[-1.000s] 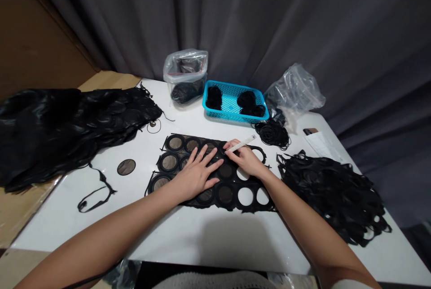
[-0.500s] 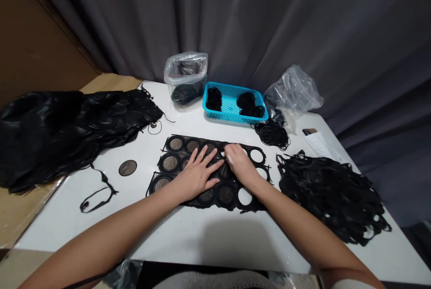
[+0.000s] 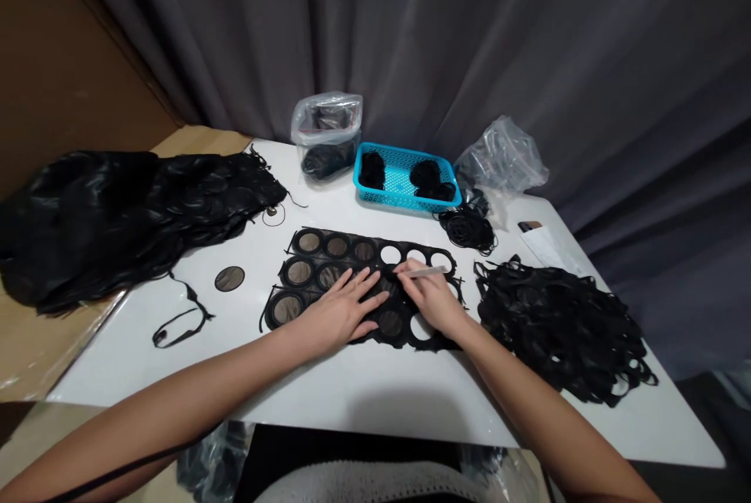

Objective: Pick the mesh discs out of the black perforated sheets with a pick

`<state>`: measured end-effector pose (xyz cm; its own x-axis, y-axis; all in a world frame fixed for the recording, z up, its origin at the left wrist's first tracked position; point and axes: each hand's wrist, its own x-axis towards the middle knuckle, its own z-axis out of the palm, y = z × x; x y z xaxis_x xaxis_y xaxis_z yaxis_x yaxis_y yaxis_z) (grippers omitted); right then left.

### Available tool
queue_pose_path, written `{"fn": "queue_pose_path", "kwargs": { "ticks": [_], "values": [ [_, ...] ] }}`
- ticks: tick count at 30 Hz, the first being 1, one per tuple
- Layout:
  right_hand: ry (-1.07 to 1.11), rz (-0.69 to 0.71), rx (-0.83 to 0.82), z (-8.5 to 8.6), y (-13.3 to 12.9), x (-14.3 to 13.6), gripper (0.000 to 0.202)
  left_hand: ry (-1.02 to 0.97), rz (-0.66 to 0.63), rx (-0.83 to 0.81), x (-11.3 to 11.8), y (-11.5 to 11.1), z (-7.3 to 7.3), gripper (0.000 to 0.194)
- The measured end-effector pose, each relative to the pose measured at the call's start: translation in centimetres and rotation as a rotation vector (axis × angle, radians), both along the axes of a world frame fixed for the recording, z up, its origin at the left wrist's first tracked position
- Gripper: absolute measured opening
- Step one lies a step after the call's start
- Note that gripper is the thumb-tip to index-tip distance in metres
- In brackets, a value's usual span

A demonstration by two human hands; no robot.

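A black sheet with rows of round rings (image 3: 298, 271) lies flat on the white table. Dark mesh discs fill the rings on its left, while several openings on the right show white table. My left hand (image 3: 346, 306) rests palm down on the sheet's middle, fingers spread. Just right of it, my right hand (image 3: 431, 300) pinches a slim, pale, flat tool (image 3: 427, 271) that resembles tweezers. Its tip is near the middle row and hidden by my fingers. Left of the sheet lies a loose mesh disc (image 3: 229, 278).
Black sheets (image 3: 129, 213) are heaped at left, and black ring-holed scraps (image 3: 563, 327) at right. Behind stand a blue basket (image 3: 390, 198) with black bundles, a plastic-lined tub (image 3: 325, 135) and a clear bag (image 3: 504, 155). A black cord coil (image 3: 468, 228) and strip (image 3: 185, 339) lie nearby.
My right hand has drawn back from the top row towards the middle row, uncovering open holes and the pale tool. My left hand keeps its place on the sheet. The view has shifted slightly.
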<state>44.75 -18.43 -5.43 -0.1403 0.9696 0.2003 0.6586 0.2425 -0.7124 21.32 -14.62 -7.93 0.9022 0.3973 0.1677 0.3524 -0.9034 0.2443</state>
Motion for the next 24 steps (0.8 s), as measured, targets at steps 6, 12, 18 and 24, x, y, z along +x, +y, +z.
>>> {"fn": "queue_pose_path", "kwargs": {
  "ticks": [6, 12, 18, 24],
  "values": [
    [0.039, 0.100, -0.106, -0.6, -0.9, -0.5, 0.015, -0.032, -0.017, -0.019, -0.7, -0.5, -0.7, 0.052],
    [0.075, 0.111, -0.108, -0.7, -0.8, -0.4, 0.015, -0.005, -0.004, -0.032, -0.6, -0.5, -0.6, 0.054],
    [0.036, 0.111, -0.096, -0.7, -0.7, -0.4, 0.014, -0.015, -0.012, -0.040, -0.8, -0.5, -0.5, 0.055],
    [-0.127, 0.076, 0.010, -1.4, -1.9, -2.1, 0.013, -0.016, -0.017, -0.031, -0.8, -0.6, -0.4, 0.056]
  ]
}}
